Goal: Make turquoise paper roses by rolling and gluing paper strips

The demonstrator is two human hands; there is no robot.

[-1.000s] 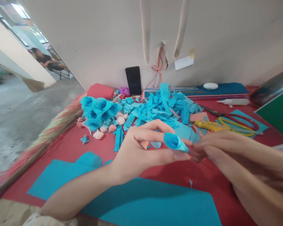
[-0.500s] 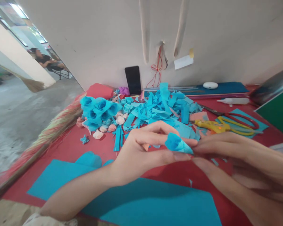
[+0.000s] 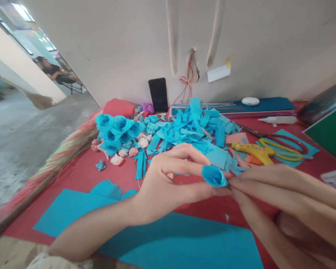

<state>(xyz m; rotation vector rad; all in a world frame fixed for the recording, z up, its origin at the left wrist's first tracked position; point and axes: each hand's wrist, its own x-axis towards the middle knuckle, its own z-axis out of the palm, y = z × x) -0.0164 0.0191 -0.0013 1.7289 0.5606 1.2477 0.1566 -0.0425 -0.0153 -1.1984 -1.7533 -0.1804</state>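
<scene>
A small blue paper flower (image 3: 214, 176), rolled from crepe-like paper, is pinched between the thumb and fingers of my left hand (image 3: 168, 179). Its open, layered end faces left and toward me. At its narrow right end the thumb and fingertips of my right hand (image 3: 280, 198) close on the base; the exact grip there is partly hidden. Beneath my hands, a large blue paper sheet (image 3: 184, 239) lies on the red tabletop (image 3: 123, 177). Beyond them is a heap of blue paper strips (image 3: 182, 130). To its left stands a cluster of blue paper flowers (image 3: 117, 130).
Yellow-handled glue-gun-like tool (image 3: 252, 150) and red-handled scissors (image 3: 285, 140) lie at right, near a white glue bottle (image 3: 280, 120). A black phone (image 3: 158, 94) leans on the wall. A broom (image 3: 64, 153) lies along the left edge. A seated person (image 3: 54, 73) is far left.
The blue flower has turned so its open end shows more toward me, and shifted slightly right. My right hand's fingers have moved a little lower around its base.
</scene>
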